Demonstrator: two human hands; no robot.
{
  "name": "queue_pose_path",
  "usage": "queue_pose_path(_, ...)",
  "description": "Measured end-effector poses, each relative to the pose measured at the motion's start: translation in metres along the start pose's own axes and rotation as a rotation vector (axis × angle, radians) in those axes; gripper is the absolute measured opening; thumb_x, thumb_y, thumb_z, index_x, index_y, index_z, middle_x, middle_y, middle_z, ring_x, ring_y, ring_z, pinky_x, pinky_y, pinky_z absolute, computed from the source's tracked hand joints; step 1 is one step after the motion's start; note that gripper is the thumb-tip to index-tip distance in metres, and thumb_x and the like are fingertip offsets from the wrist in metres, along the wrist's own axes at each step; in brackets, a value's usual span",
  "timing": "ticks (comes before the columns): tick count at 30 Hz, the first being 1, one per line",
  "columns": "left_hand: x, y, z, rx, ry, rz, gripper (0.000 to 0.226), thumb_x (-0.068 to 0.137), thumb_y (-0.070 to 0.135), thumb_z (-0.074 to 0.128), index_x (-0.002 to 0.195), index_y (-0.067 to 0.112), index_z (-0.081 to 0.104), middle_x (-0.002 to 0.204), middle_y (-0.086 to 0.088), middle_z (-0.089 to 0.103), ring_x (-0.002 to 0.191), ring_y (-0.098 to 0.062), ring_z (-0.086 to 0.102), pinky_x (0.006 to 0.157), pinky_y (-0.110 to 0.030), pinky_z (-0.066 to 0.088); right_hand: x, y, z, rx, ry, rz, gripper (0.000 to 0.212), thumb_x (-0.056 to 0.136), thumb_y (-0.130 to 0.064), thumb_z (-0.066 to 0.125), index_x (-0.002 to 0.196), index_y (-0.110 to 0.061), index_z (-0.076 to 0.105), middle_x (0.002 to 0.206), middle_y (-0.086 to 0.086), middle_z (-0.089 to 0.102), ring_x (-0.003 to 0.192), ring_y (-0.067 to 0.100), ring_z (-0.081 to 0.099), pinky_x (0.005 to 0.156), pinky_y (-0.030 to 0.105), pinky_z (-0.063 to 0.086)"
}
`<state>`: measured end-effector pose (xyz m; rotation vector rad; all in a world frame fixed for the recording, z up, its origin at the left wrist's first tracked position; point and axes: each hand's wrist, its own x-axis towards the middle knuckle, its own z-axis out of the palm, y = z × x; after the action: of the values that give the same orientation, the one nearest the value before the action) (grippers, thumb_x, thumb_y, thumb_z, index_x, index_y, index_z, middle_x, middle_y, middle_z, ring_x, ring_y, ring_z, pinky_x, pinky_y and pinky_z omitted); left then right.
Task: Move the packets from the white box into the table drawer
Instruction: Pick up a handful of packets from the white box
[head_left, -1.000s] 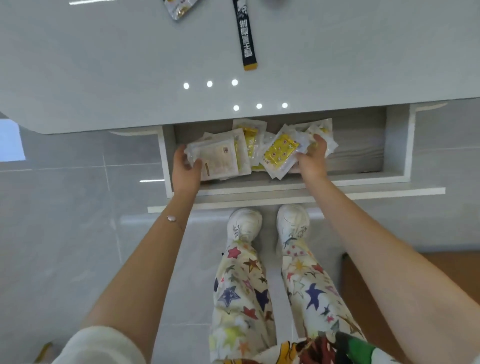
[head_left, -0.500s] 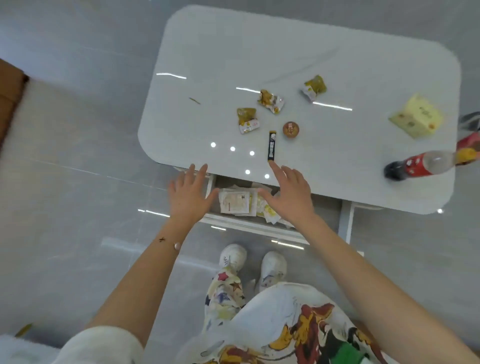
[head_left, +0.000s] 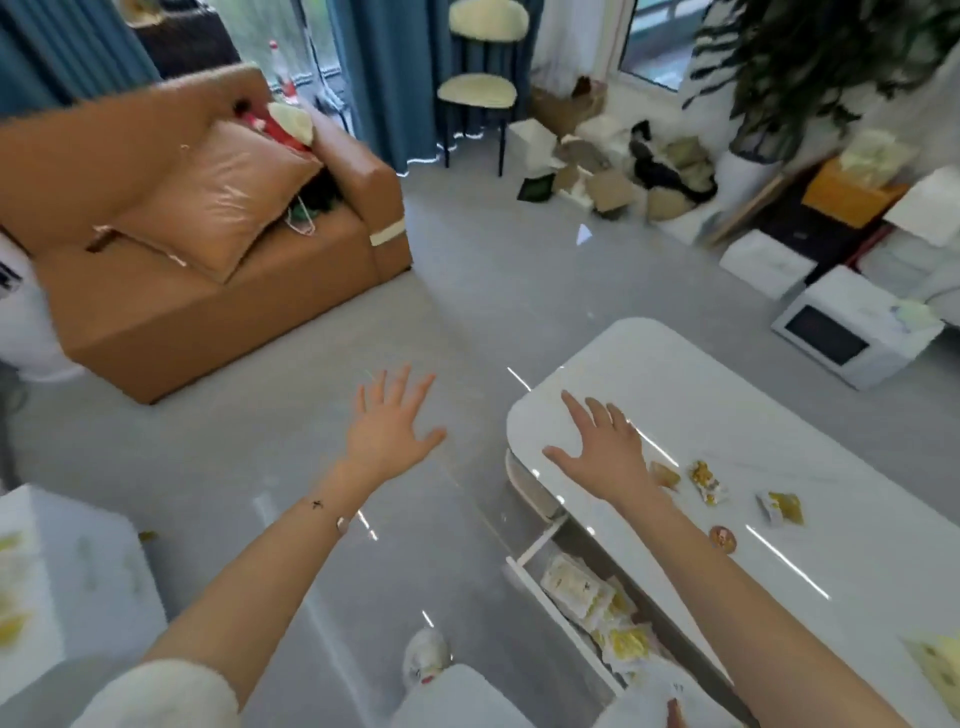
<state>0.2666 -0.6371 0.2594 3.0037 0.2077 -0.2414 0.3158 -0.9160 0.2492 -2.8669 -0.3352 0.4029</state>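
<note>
Both my hands are raised, fingers spread, holding nothing. My left hand (head_left: 390, 427) hovers over the grey floor, left of the white table (head_left: 779, 447). My right hand (head_left: 605, 448) is above the table's near left corner. Below the table top the drawer (head_left: 540, 587) stands pulled out, with several clear packets (head_left: 597, 603) of white and yellow contents lying in it. At the far left edge a white box (head_left: 78, 566) shows yellowish packets (head_left: 10, 623), blurred.
Small snack packets (head_left: 706, 480) and a round brown item (head_left: 723, 538) lie on the table top. A brown sofa (head_left: 208, 249) with a cushion stands at the left back. A white microwave (head_left: 852, 327), boxes and a plant crowd the right back. Grey floor lies between.
My hands let go of the packets in the drawer and lifted out with fingers spread. The view swung up and left, from the drawer to the room.
</note>
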Motion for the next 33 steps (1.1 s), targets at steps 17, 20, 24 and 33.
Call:
queue_pose_path(17,-0.065,-0.288,-0.037,-0.180,0.127,-0.538,0.079,0.090,0.065,0.040,0.152,0.038,0.000,0.162,0.001,-0.007,0.148,-0.030,-0.007,0.119,-0.050,-0.003,0.122,-0.355,0.026,-0.140,-0.097,-0.528,0.081,0.088,-0.062,0.048,0.153,-0.035,0.009,0.156,0.005,0.023,0.145,0.028,0.016,0.114,0.044,0.021)
queue_pose_path(20,-0.072,-0.319,-0.031,-0.191,0.117,-0.610,0.079,0.091,0.065,0.039,0.153,0.037,0.000,0.162,0.000,-0.008,0.148,-0.030,-0.008,0.119,-0.050,-0.004,0.142,-0.403,0.041,-0.168,-0.123,-0.632,0.081,0.088,-0.062,0.048,0.153,-0.034,0.009,0.156,0.005,0.023,0.145,0.028,0.017,0.114,0.044,0.022)
queue_pose_path(24,-0.072,-0.362,-0.022,-0.200,0.094,-0.733,0.079,0.091,0.066,0.036,0.152,0.037,-0.003,0.162,0.000,-0.009,0.148,-0.029,-0.009,0.118,-0.050,-0.004,0.171,-0.468,0.063,-0.210,-0.174,-0.749,0.081,0.088,-0.062,0.048,0.153,-0.034,0.009,0.156,0.006,0.023,0.144,0.028,0.017,0.113,0.044,0.023)
queue_pose_path(33,-0.072,-0.469,-0.009,-0.229,0.037,-1.105,0.087,0.079,0.076,0.015,0.152,0.034,-0.004,0.162,-0.002,-0.007,0.148,-0.031,-0.004,0.118,-0.052,0.001,0.255,-0.624,0.095,-0.333,-0.252,-1.041,0.082,0.088,-0.062,0.048,0.153,-0.034,0.006,0.158,0.006,0.018,0.147,0.029,0.011,0.116,0.043,0.017)
